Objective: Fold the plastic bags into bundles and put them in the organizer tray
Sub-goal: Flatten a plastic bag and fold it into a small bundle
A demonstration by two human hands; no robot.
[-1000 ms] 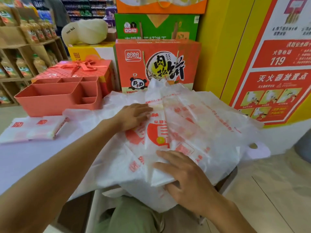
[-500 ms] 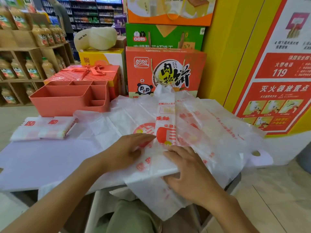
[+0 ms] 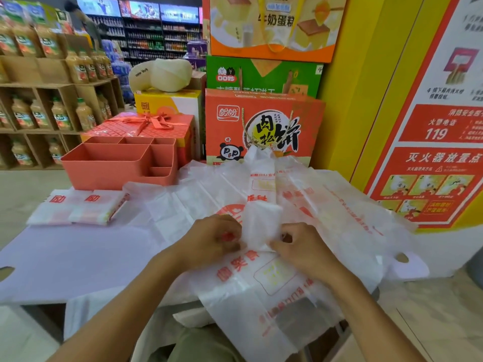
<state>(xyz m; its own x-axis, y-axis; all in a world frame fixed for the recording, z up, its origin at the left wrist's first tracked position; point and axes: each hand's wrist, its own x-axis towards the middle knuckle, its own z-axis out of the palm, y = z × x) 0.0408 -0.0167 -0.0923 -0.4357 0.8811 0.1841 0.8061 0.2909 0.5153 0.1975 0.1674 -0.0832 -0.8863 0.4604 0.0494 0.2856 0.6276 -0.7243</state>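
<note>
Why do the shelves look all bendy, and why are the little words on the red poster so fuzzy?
In the head view, the wide-angle lens curves the shelves and tilts the yellow wall near the edges. In the same view, the red poster sits at the far right edge, where its small print smears. The left hand and right hand, pinching the plastic bag, look slightly soft. The light is even, with no harsh glare.

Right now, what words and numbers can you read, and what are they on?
"new York": on the cream pillow.
"肉松饼": on the orange box.
"119": on the red wall poster.
"灭火器放置点": on the same poster.
"励": twice, on the folded bags.
Red print on the plastic bag: upside down and too blurred to read.
Bottle labels and the poster's small print: too small to read.
</note>
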